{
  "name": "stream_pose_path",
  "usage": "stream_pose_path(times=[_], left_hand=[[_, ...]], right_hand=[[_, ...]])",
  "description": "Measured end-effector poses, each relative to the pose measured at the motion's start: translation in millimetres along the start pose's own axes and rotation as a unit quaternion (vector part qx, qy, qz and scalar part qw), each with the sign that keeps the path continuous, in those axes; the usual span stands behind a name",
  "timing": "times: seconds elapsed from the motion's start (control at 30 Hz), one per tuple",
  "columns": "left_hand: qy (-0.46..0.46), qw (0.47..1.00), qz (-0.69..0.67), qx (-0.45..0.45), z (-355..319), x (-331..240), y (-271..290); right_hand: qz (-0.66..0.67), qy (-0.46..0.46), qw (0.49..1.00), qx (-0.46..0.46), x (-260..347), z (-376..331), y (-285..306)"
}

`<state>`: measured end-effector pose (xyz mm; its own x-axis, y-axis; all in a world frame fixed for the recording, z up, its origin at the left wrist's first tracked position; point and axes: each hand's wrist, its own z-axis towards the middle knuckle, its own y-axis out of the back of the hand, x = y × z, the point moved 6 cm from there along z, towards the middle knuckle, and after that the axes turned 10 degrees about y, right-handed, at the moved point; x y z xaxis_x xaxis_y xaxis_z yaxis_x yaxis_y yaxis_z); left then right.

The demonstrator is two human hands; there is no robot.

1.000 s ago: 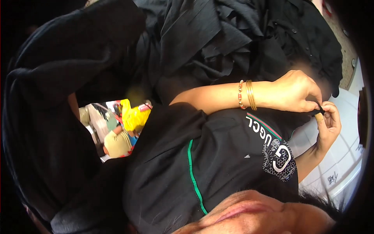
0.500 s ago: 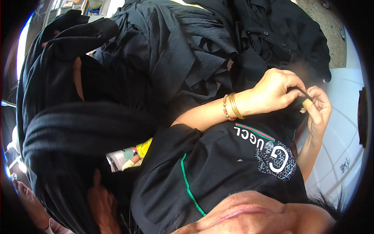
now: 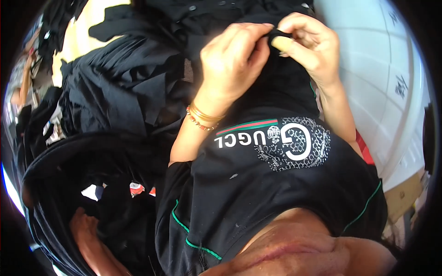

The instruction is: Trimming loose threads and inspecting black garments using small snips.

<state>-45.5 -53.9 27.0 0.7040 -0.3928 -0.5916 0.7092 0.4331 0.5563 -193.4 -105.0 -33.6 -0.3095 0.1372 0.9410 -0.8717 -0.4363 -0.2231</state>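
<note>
My left hand (image 3: 235, 60), with gold bangles and a beaded bracelet (image 3: 201, 118) on its wrist, pinches a small piece of black fabric (image 3: 275, 35). On the other side of that piece, my right hand (image 3: 317, 48) pinches it too, fingertips almost touching the left ones. A tan wrapping (image 3: 282, 44) covers the tip of my right thumb. Both hands are raised in front of my black shirt (image 3: 248, 188). Behind them lies more black cloth (image 3: 119, 87), gathered in loose folds and layered. Whether the pinched piece belongs to that cloth is hard to make out.
To the right stands a white panelled surface (image 3: 368, 69) with dark marks. A pale yellow surface (image 3: 92, 27) shows under cloth at the upper left. Another person's arm (image 3: 25, 89) appears at the far left edge. A bare limb (image 3: 87, 230), partly covered by black cloth, is at lower left.
My view has swung, so both hands now appear higher and further left. They still pinch the black fabric. More of the pale surface and the background at left has come into view.
</note>
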Motion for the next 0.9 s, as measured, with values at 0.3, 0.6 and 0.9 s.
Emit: stream_pose_path(times=[0.3,0.6,0.9], left_hand=[[0.413,0.888,-0.150,0.136,-22,64,-6],[0.414,0.872,-0.237,0.110,-28,86,-1],[0.436,0.870,-0.203,0.112,-39,91,-5]], right_hand=[[-0.311,0.112,0.942,-0.054,25,12,20],[-0.395,0.291,0.850,0.189,61,6,-31],[-0.473,0.226,0.797,0.299,5,11,-44]])
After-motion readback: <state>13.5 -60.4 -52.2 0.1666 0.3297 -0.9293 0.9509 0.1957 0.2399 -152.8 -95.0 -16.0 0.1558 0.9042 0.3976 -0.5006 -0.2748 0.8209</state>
